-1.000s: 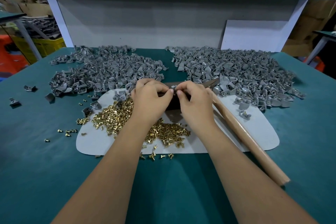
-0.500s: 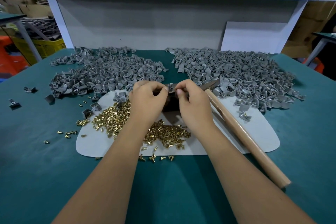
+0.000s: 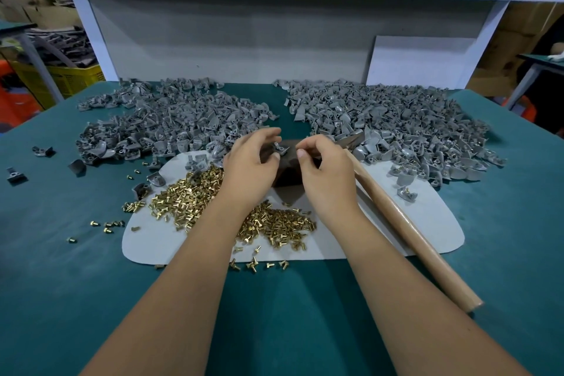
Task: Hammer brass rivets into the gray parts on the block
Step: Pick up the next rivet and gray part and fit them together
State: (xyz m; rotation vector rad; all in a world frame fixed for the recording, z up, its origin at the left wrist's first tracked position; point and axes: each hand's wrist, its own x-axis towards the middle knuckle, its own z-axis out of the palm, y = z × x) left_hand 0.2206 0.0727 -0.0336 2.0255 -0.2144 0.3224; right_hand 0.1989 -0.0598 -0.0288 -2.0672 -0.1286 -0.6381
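Hands (image 3: pixel 290 165) now apart; hammer (image 3: pixel 406 223), rivets (image 3: pixel 195 195) alongside.

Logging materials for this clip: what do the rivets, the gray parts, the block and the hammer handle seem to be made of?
Rivets: shiny yellow metal, likely brass.
Gray parts: matte, uniform gray; plastic or cast metal, cannot tell.
Block: dark brown, dull; wood or aged steel, unclear.
Hammer handle: light tan with a smooth sheen, probably varnished wood.
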